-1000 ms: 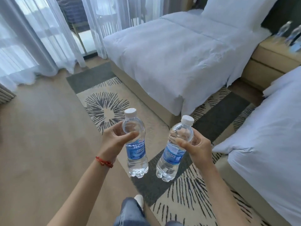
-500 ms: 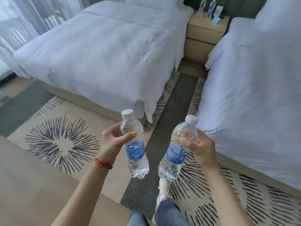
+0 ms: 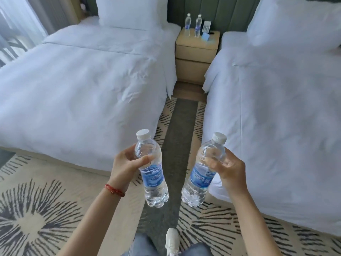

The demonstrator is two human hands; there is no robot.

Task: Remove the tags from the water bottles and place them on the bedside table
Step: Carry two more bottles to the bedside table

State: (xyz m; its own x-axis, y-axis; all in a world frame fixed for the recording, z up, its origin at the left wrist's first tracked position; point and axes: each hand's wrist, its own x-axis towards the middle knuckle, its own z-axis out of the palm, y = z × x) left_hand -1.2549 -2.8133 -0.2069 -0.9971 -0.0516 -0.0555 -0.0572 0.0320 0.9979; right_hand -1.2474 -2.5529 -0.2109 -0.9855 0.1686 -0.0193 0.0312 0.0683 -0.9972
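My left hand point(image 3: 125, 163) grips a clear water bottle point(image 3: 153, 182) with a white cap and blue label, held nearly upright. My right hand point(image 3: 230, 169) grips a second, matching water bottle point(image 3: 201, 174), tilted with its cap to the right. Both are held over the carpet between two beds. Far ahead stands the beige bedside table point(image 3: 195, 52), with two more water bottles point(image 3: 192, 24) standing on its top. I see no tag on either held bottle.
A white bed point(image 3: 83, 80) lies on the left and another white bed point(image 3: 286, 108) on the right, with a narrow carpeted aisle point(image 3: 180, 126) between them leading to the bedside table. A phone point(image 3: 206, 26) and a small blue card point(image 3: 205, 36) sit on the tabletop. My white shoe point(image 3: 172, 241) shows below.
The view has swung right, from the window side to facing the aisle and bedside table. Both hands keep hold of their bottles in much the same pose.
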